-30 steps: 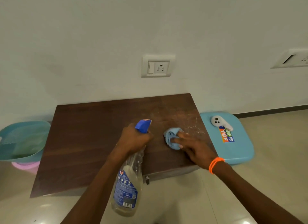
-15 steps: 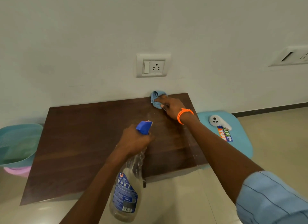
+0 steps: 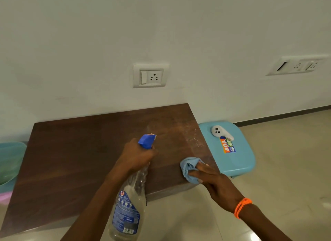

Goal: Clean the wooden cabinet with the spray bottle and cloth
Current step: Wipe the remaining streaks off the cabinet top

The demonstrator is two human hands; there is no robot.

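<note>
- Wall (image 3: 89, 34): white, fills the upper half of the frame; socket plate (image 3: 150, 75) at centre, a second plate (image 3: 296, 65) at upper right.
- Cabinet (image 3: 80, 151): dark wood top across centre-left, back edge against the wall; pale streaks and specks on its right part.
- Floor (image 3: 286, 169): beige tile, lower right.
- Stool (image 3: 238, 161): light blue, just beside the cabinet's right edge; a white controller (image 3: 219, 132) and a sticker on top.
- Tub (image 3: 9, 161): teal, left edge of frame.
- Spray bottle (image 3: 129, 201): clear body, blue label, blue nozzle up, hanging over the cabinet's front edge at centre-bottom.
- Left hand (image 3: 138, 155): fingers wrapped tight round the bottle neck.
- Right hand (image 3: 213, 179): fingers extended almost flat, pressing on the cloth; orange band on wrist.
- Cloth (image 3: 188, 166): blue, bunched, on the cabinet's front-right corner.
</note>
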